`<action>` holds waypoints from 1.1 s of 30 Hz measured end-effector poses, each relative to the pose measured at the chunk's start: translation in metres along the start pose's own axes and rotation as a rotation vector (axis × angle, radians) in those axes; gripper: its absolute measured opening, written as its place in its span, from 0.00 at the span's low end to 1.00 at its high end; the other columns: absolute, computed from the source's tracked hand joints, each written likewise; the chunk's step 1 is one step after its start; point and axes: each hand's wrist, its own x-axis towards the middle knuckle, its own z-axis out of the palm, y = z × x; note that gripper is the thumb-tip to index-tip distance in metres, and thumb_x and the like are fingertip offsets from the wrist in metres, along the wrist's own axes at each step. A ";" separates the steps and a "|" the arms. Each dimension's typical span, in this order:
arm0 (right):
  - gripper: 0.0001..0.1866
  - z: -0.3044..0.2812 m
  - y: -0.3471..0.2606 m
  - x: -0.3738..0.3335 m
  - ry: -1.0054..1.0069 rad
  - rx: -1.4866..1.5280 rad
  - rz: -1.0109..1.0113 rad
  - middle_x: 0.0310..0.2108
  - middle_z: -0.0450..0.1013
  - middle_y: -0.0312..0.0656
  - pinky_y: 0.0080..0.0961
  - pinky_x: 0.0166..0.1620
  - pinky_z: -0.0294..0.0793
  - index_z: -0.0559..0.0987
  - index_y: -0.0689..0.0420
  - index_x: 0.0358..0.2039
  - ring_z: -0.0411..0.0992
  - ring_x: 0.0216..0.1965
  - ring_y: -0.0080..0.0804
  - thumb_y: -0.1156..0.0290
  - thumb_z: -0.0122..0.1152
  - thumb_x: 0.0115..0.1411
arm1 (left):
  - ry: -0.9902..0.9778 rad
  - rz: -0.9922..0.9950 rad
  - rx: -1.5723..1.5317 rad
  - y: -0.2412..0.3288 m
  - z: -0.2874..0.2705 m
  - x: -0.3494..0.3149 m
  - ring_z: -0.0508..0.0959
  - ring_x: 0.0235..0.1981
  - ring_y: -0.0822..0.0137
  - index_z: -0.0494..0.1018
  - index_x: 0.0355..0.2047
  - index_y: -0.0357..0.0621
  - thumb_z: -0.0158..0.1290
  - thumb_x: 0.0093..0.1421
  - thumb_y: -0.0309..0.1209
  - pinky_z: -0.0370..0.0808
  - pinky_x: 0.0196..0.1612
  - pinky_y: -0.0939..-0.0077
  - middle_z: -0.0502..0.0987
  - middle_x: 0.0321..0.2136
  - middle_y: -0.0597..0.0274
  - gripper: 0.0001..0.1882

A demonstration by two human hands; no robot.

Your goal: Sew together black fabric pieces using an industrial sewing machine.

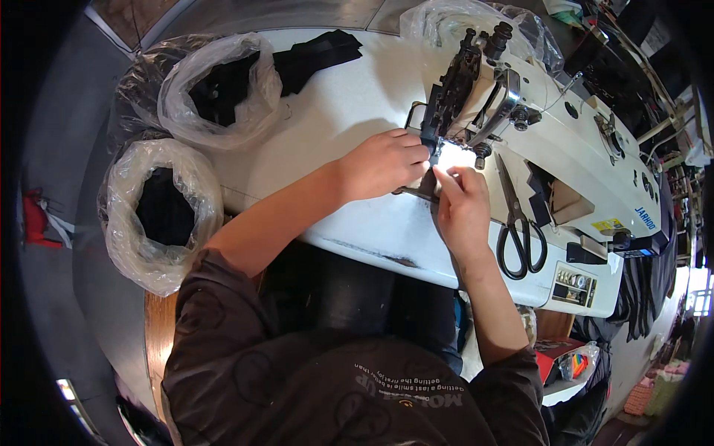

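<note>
Both of my hands are at the needle area of a white industrial sewing machine, where a lamp throws a very bright spot. My left hand is closed, its fingertips curled together just left of the glare. My right hand is closed too, fingers bent and thumb side at the lower edge of the bright patch. Whatever lies between the fingertips is too small and washed out to name. Scissors with black handles rest right of my right hand, blades pointing away from me.
Clear plastic bags holding black fabric stand at the left: a near bag and a far bag. A black cloth piece spills from the far one onto the white table. Another clear bag lies behind the machine.
</note>
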 end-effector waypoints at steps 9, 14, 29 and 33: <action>0.19 -0.002 -0.001 0.003 -0.051 -0.074 -0.074 0.42 0.75 0.44 0.42 0.48 0.77 0.89 0.58 0.47 0.76 0.43 0.45 0.87 0.64 0.56 | 0.008 -0.065 -0.228 -0.019 0.015 -0.019 0.80 0.63 0.56 0.82 0.49 0.47 0.62 0.56 0.28 0.78 0.66 0.62 0.82 0.59 0.59 0.19; 0.19 0.001 0.001 0.008 -0.088 -0.113 -0.066 0.40 0.74 0.44 0.42 0.48 0.76 0.89 0.57 0.48 0.76 0.42 0.45 0.85 0.65 0.57 | -0.008 -0.059 -0.187 -0.027 0.017 -0.013 0.80 0.63 0.58 0.81 0.52 0.45 0.65 0.53 0.29 0.77 0.67 0.62 0.82 0.60 0.60 0.23; 0.21 0.006 -0.001 0.006 -0.071 -0.190 -0.031 0.43 0.73 0.44 0.43 0.50 0.74 0.87 0.55 0.53 0.75 0.45 0.47 0.81 0.66 0.59 | -0.042 -0.124 -0.118 -0.024 0.023 -0.009 0.79 0.65 0.62 0.84 0.50 0.44 0.57 0.63 0.26 0.74 0.69 0.64 0.82 0.59 0.63 0.16; 0.21 0.006 0.000 0.006 -0.101 -0.214 -0.008 0.44 0.73 0.44 0.43 0.51 0.74 0.87 0.55 0.53 0.75 0.46 0.47 0.80 0.66 0.59 | -0.109 -0.120 -0.093 -0.025 0.023 -0.008 0.78 0.66 0.61 0.81 0.55 0.43 0.75 0.40 0.36 0.73 0.69 0.62 0.80 0.62 0.61 0.38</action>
